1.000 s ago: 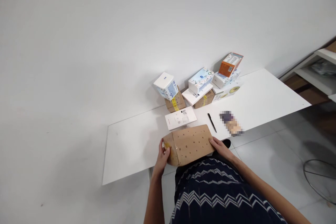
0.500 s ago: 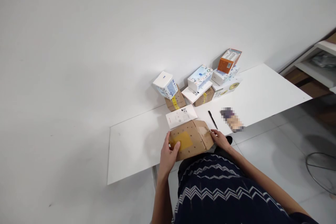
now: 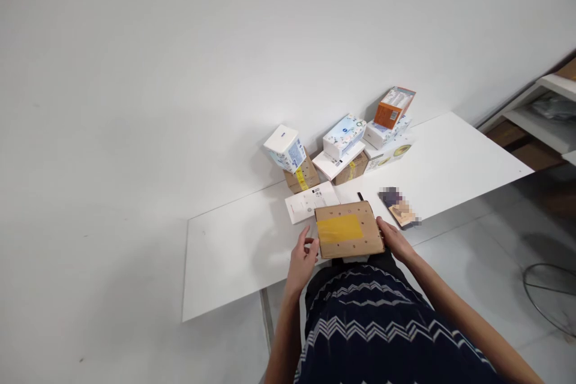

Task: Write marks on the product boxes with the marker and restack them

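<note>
A brown cardboard box point(image 3: 342, 252) with a wide strip of yellow tape and small dark prints lies in front of my body, over the table's front edge. My right hand point(image 3: 396, 243) grips its right end, the fingers partly hidden by the box. At the box's left end is my left hand point(image 3: 303, 259), its fingers loosely bent and apart, with the fingertips at the edge; firm contact cannot be made out. A flat white box point(image 3: 310, 204) lies just behind. The black pen point(image 3: 360, 196) is mostly covered by the cardboard box.
Along the wall on the white table point(image 3: 225, 252) stand stacked boxes: a white-blue box point(image 3: 284, 147) on a brown one, a floral box point(image 3: 344, 135) on a flat white one, and an orange box point(image 3: 393, 109) on top at right. A phone point(image 3: 399, 209) lies right. White shelves point(image 3: 540, 126) stand far right.
The cardboard box has turned and shifted right, its taped face now upward and its end flap out of sight. My left hand has loosened from its top; my right hand moved slightly right.
</note>
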`<move>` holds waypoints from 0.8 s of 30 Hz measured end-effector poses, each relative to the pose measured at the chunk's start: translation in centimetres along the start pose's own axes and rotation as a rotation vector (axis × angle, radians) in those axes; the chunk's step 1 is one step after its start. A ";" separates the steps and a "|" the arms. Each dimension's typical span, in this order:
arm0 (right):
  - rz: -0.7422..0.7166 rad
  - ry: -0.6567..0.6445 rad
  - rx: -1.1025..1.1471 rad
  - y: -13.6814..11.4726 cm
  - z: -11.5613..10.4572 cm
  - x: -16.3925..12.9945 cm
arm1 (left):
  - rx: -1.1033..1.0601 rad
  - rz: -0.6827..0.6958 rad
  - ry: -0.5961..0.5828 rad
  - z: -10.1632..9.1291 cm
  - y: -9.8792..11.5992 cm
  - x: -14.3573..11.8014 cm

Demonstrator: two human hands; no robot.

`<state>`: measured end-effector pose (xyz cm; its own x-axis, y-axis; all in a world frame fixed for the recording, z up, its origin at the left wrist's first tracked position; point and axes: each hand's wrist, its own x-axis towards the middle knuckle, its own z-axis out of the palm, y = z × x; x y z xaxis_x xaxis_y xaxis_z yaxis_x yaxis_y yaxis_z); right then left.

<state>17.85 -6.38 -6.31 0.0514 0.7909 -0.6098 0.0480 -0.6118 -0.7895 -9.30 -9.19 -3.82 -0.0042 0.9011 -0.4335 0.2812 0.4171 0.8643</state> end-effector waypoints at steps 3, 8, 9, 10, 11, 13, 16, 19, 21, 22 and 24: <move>0.034 0.002 0.000 -0.6 0.2 -0.2 | -0.043 -0.021 -0.042 0.0 -0.4 0.2; 0.021 -0.067 -0.014 -1.0 0.3 -0.3 | -0.086 -0.028 -0.076 -0.3 -0.8 0.4; 0.023 -0.085 -0.015 -0.9 0.3 -0.4 | -0.099 -0.026 -0.090 -0.3 -0.9 0.5; 0.028 -0.099 -0.013 -0.9 0.3 -0.4 | -0.118 -0.025 -0.107 -0.3 -1.0 0.6; 0.038 -0.109 -0.007 -0.7 0.3 -0.4 | -0.143 -0.024 -0.125 -0.3 -1.1 0.6; 0.064 -0.129 0.026 -0.2 0.2 -0.3 | -0.198 -0.020 -0.154 -0.3 -1.1 0.6; 0.086 -0.156 0.118 1.0 0.4 0.0 | -0.189 0.017 -0.152 -0.4 -0.7 0.2; 0.093 -0.150 0.194 2.1 0.9 0.3 | -0.009 0.116 -0.087 -0.8 0.2 -0.7; 0.123 -0.167 0.258 2.7 1.6 0.4 | 0.127 0.179 -0.040 -1.2 1.0 -1.5; 0.148 -0.183 0.291 3.1 2.1 0.6 | 0.189 0.199 -0.023 -1.3 1.3 -1.9; 0.194 -0.209 0.325 3.8 2.9 0.9 | 0.316 0.204 0.012 -1.3 2.0 -2.6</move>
<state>15.16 -7.94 -10.02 -0.1762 0.6670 -0.7239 -0.2606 -0.7408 -0.6191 -9.94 -10.59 -0.64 0.0719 0.9641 -0.2558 0.5593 0.1733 0.8106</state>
